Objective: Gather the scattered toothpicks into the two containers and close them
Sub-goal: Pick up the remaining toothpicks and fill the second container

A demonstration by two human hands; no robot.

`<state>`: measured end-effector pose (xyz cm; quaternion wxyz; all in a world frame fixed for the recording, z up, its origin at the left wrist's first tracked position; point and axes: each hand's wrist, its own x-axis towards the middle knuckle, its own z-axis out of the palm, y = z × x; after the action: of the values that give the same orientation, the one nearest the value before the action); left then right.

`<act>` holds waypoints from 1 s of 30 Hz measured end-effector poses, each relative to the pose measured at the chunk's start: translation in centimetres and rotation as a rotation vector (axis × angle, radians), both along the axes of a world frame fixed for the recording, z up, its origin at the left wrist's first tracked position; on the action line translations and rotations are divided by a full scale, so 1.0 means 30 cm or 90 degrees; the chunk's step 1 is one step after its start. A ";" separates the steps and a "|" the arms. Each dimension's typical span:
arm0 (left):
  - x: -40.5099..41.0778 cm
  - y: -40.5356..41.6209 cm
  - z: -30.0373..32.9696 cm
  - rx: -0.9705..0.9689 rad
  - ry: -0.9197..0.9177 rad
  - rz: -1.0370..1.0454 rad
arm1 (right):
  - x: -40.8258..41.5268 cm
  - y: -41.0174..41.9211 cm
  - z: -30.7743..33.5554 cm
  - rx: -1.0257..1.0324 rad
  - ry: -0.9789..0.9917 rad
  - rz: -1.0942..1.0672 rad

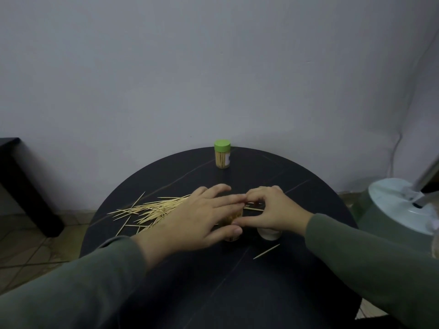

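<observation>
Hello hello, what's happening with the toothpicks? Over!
Left hand curled round open container; right hand pinching at its mouth. Green-lidded container closed. Toothpick pile still loose, one stray toothpick near. White lid under right hand.

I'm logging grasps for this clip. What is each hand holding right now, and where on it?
The left hand grips the open container around its side wall. The right hand pinches toothpicks over its mouth; where along them is hidden.
</observation>
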<state>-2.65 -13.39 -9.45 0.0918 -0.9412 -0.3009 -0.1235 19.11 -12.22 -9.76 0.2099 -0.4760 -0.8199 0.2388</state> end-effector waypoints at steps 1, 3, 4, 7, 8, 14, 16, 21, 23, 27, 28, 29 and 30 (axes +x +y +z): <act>-0.008 0.008 0.000 0.032 -0.002 -0.021 | 0.000 0.000 0.000 -0.001 -0.002 0.000; -0.030 0.023 -0.001 0.079 -0.004 -0.047 | 0.000 -0.001 -0.001 -0.004 -0.006 -0.002; -0.039 0.028 -0.001 0.093 -0.009 -0.054 | 0.001 0.000 -0.002 -0.007 -0.008 -0.005; -0.061 0.034 -0.004 0.114 -0.043 -0.055 | 0.007 0.007 -0.010 -0.021 -0.012 -0.009; -0.066 0.035 -0.005 0.117 -0.054 -0.056 | 0.006 0.007 -0.010 -0.021 -0.012 -0.010; -0.075 0.024 -0.012 0.070 -0.037 -0.084 | 0.012 0.012 -0.010 -0.018 -0.020 -0.004; -0.073 0.026 -0.019 0.027 -0.040 -0.062 | 0.012 0.010 -0.001 -0.020 -0.033 -0.004; -0.074 0.030 -0.022 -0.029 -0.144 -0.021 | 0.025 0.002 0.069 0.041 -0.271 0.030; -0.076 0.038 -0.028 -0.032 -0.198 0.029 | 0.037 0.003 0.098 -0.014 -0.324 0.034; -0.084 0.067 -0.046 -0.065 -0.197 0.197 | 0.028 -0.015 0.125 -0.116 -0.424 0.083; -0.090 0.075 -0.052 -0.093 -0.175 0.228 | 0.021 -0.019 0.125 -0.120 -0.450 0.103; -0.095 0.080 -0.055 -0.129 -0.146 0.246 | 0.015 -0.023 0.122 -0.121 -0.473 0.119; -0.099 0.081 -0.055 -0.167 -0.118 0.255 | 0.010 -0.023 0.118 -0.113 -0.491 0.133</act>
<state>-5.63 -10.95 -11.11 -0.0361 -0.8513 -0.5019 -0.1488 19.42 -12.90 -6.23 -0.1800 -0.4613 -0.8586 0.1329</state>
